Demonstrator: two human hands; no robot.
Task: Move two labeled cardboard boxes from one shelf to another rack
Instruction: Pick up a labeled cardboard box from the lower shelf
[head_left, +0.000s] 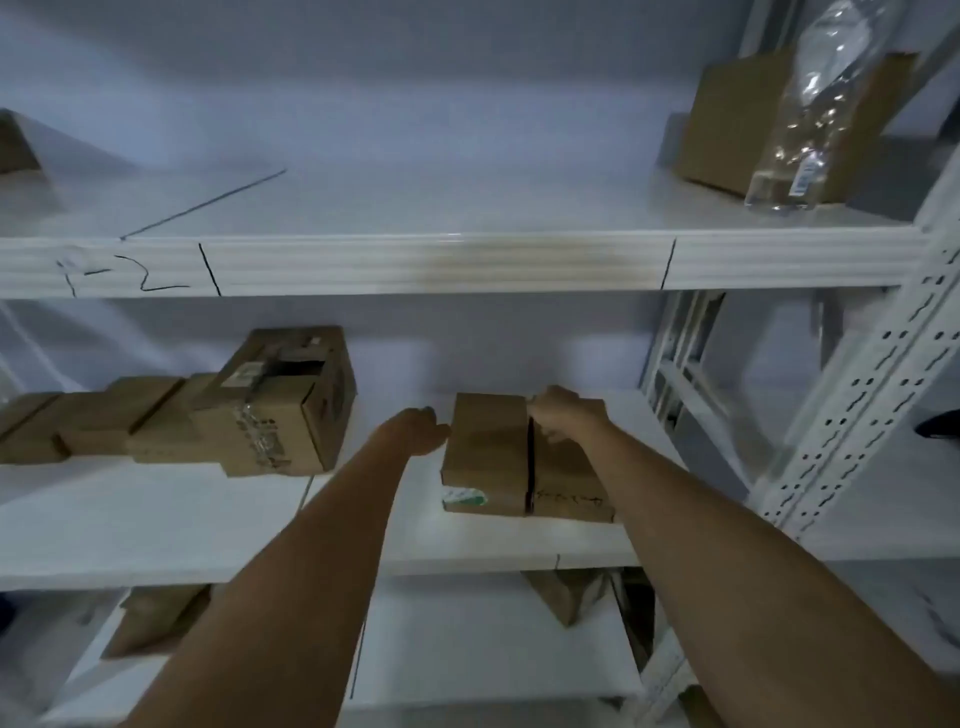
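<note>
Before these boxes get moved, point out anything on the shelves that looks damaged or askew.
The large brown cardboard box on the middle white shelf, left of the hands, sits skewed, its top torn open and tape crumpled. A clear plastic bag leans against the upper-shelf box.

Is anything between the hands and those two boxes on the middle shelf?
Nothing visible. The left hand is at the left side of the two boxes, and the right hand rests on their far top edge. The stacked boxes sit apart, further left.

A clear plastic bag (810, 104) leans on a box (737, 119), contents perhaps small hardware
</note>
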